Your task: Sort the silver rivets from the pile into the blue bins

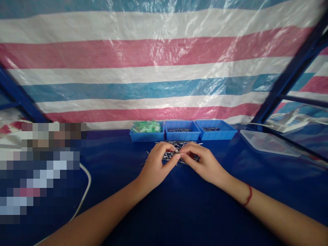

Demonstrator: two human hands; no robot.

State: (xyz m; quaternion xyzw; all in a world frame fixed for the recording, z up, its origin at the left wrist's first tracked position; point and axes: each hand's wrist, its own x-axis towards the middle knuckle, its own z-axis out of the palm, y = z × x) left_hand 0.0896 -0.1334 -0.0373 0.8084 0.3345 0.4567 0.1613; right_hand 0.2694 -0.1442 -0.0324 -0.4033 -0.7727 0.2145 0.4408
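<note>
My left hand (155, 164) and my right hand (205, 161) meet over the middle of the blue table (174, 208). Thumb and forefinger of each are pinched together at a tiny shiny metal piece (177, 151), mostly covered by the fingertips; its kind is too small to make out. Under and behind my hands spreads a loose pile of thin metal pins (167, 156), rivet-like or screw-like, partly hidden by the fingers.
Behind the pile stand three blue bins: the left bin (147, 137) holds green-tinted plastic packets (148, 126), the middle bin (183, 135) and right bin (217, 135) metal pins. A clear plastic lid (269, 143), a power strip (289, 119) and a white cable (88, 181) lie at the sides.
</note>
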